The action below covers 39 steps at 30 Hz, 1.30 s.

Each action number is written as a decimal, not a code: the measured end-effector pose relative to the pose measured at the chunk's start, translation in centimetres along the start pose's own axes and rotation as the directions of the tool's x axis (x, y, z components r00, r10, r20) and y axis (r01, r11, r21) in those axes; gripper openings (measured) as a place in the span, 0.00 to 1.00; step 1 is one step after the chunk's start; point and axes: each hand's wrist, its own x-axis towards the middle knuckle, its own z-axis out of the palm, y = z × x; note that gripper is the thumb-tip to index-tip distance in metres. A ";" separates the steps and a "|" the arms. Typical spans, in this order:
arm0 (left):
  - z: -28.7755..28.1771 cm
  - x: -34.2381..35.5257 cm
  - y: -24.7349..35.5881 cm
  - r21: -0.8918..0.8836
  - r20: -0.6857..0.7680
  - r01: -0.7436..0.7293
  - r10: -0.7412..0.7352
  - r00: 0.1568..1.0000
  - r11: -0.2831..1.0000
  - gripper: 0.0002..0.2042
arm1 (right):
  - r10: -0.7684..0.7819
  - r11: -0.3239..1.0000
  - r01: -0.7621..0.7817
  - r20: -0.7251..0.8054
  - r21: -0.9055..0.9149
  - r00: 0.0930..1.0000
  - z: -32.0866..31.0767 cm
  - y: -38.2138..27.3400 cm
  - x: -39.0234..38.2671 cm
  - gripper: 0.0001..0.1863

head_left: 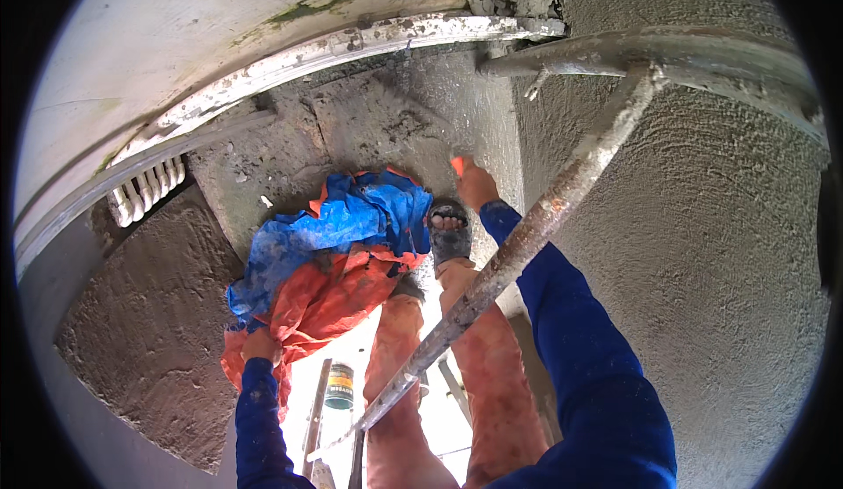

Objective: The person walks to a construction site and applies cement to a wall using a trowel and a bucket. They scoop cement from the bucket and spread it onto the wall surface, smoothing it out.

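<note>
A crumpled plastic tarp, blue on one side and orange on the other (338,217), lies in a heap over the concrete ledge left of my foot. My left hand (262,347) is closed on the tarp's near left edge, where the orange side shows. Further off, my right hand (475,185) is closed beside the wall corner. A small orange piece (457,166) sticks out of its fist; the rest is hidden, and I cannot tell its kind. Just below that hand, my foot in a dark sandal (450,233) stands next to the tarp.
A paint-spattered metal pole (553,204) slants across in front of my right arm, meeting a thick horizontal pipe (702,54). Rough grey plaster covers the right wall (685,252). A white rail (351,46) curves along the back. Below, a can (340,387) stands between poles.
</note>
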 end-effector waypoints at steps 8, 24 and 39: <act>1.0 -3.6 -5.5 0.068 -0.024 0.004 -0.002 1.000 0.998 0.15 | -0.243 0.969 0.243 -0.017 -0.044 0.970 -2.8 0.7 -3.2 0.20; -0.4 -7.8 -6.1 -0.060 -0.015 0.077 -0.078 0.997 0.995 0.15 | 0.484 0.740 -0.613 0.415 0.276 0.771 -8.5 -6.3 -24.5 0.15; -2.5 -12.4 1.2 -0.168 0.071 -0.081 0.094 0.993 0.982 0.16 | 0.286 0.550 -0.502 0.414 0.668 0.864 -34.5 -27.8 -46.4 0.13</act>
